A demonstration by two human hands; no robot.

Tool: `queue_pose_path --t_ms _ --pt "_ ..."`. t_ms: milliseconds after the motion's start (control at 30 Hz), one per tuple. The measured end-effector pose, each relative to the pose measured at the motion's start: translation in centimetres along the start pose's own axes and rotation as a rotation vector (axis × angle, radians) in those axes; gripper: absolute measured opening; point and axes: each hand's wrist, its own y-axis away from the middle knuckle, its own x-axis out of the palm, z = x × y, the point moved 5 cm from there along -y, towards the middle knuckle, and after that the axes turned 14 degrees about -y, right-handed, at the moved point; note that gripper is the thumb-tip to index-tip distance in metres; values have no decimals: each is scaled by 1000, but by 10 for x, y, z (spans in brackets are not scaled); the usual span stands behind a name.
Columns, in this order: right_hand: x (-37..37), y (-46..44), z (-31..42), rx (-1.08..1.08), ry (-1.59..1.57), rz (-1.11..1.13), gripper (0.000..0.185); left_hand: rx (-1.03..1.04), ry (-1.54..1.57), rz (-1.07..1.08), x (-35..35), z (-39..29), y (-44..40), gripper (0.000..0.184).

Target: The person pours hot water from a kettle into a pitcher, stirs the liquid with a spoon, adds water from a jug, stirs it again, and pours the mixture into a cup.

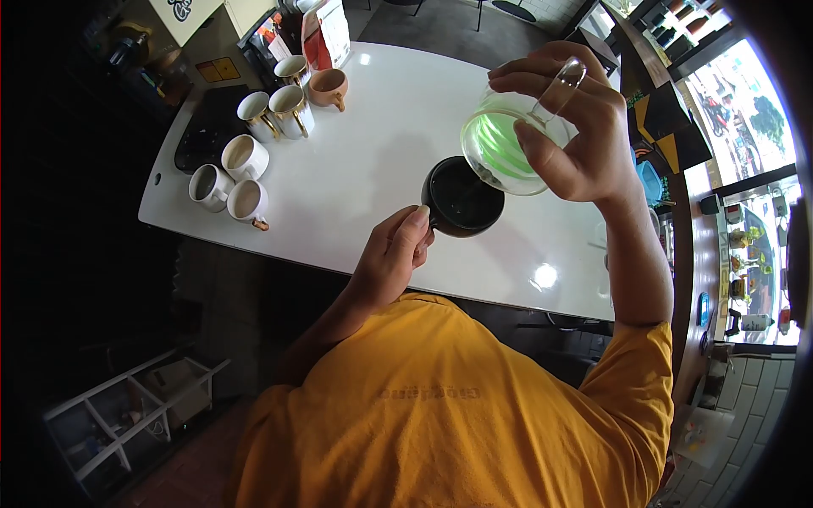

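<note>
My left hand (391, 254) is closed on the handle of a black cup (466, 227), whose dark inside faces up. Above the cup's right side, my right hand (589, 140) grips a clear glass mug (489, 161) from around its wall, with the glass handle (561, 87) sticking up between the fingers. The glass mug is tilted toward the black cup and looks bright green inside; its lip overlaps the cup's edge in view. Whether the two touch, or liquid is running between them, I cannot tell.
Several white mugs (246, 157) and a brown cup (329, 86) stand at the table's left side, near a dark flat item (203, 140). A red and white bag (326, 38) is at the far left corner. The white table (389, 102) ends just before my body.
</note>
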Motion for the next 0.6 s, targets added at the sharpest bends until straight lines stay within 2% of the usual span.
queue_pose_path --t_ms 600 --pt "-2 -2 -2 -17 16 0 37 -10 30 6 0 1 -3 33"
